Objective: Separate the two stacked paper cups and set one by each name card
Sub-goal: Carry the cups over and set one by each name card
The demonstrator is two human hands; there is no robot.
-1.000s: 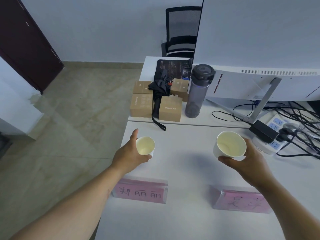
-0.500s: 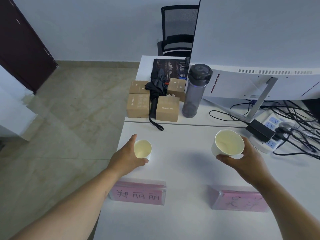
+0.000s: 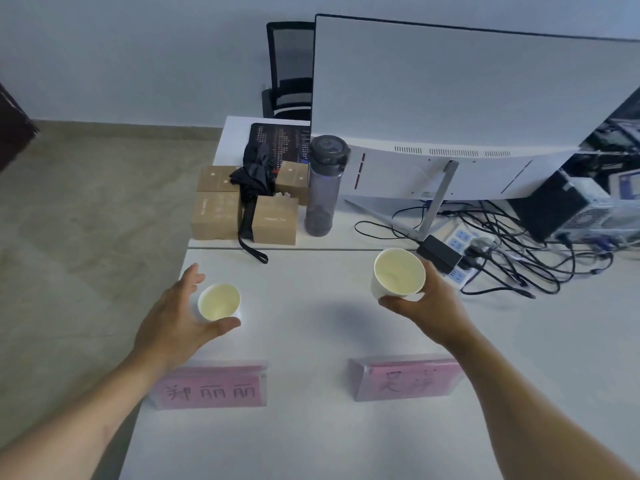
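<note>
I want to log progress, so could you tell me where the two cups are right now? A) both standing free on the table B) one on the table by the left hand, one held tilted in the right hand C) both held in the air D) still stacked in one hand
B: the left cup stands on the table with the left hand open around it, while the right hand grips the tilted right cup.

white table (image 3: 311,341), cup (image 3: 219,302) (upright), name cards (image 3: 211,388)

both bare forearms come in from the bottom corners of the frame. left hand (image 3: 175,315) sits left of centre, fingers spread loose, thumb curled forward. right hand (image 3: 431,308), right of centre, is raised a bit with fingers wrapped closed.
</note>
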